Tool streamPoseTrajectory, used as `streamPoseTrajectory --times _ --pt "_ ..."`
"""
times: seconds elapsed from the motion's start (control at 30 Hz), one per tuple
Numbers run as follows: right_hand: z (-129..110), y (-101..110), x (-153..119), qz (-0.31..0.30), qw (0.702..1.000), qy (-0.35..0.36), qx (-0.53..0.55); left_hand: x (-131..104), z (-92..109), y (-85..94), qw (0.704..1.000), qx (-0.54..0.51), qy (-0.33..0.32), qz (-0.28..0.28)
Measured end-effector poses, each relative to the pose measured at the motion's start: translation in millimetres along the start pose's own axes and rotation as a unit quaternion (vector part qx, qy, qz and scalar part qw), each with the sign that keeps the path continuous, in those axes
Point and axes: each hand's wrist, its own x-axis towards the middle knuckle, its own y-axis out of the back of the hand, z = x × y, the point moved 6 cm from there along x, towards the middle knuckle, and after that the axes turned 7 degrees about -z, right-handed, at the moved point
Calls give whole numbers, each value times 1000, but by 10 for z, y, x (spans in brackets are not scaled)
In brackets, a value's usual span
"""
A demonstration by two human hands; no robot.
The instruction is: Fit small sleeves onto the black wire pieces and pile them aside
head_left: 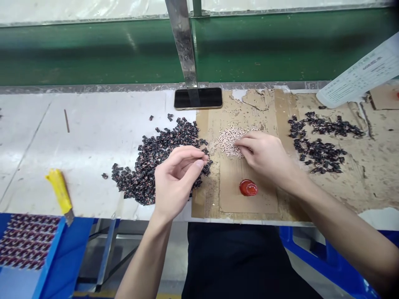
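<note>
Over the right side of a large heap of small black pieces (pixel 149 166), my left hand (pixel 177 178) has its thumb and fingertips pinched together; whatever lies between them is too small to make out. My right hand (pixel 264 155) reaches into a pile of tiny pale pieces (pixel 229 141) on the cardboard, its fingertips closed at the pile's right edge, and what they grip is hidden. Just below that hand sits a small round red container (pixel 248 187). Further right, more black pieces (pixel 321 153) lie in loose clusters on the cardboard.
A phone (pixel 198 98) lies at the foot of a metal post (pixel 183 41). The yellow cutter (pixel 59 191) rests at the front left edge, above a blue tray (pixel 52 257) of patterned parts. A translucent printed container (pixel 358 74) leans in at the upper right.
</note>
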Motion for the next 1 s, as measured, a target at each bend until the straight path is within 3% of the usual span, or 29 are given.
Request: streamPoseTrajectory --times 0.13,0.23,0.3,0.37,0.5,0.6,0.67,0.8,1.0 --pt "-16 73 16 26 1000 -10 10 -83 -67 -29 999 -18 11 50" --pt "12 190 -40 82 994 -18 66 -119 -93 -89 999 -23 17 38" --pt "74 274 -132 122 977 -50 165 -146 -74 -142 1000 -6 15 18" --pt "135 298 -249 125 934 -97 320 -175 -32 -216 1000 5 16 -3" --pt "29 223 -461 39 795 -140 589 -217 62 -424 998 -41 26 -39" --pt "-95 216 -568 3 751 -139 646 -212 172 -582 996 14 -21 -80" --pt "-144 220 -608 -9 751 -132 647 -206 251 -655 988 85 -82 -103" --pt "-179 271 -646 21 784 -112 611 -209 311 -710 966 150 -166 -127" --pt "-226 262 -742 79 807 -125 572 -225 290 -736 957 198 -161 -137"
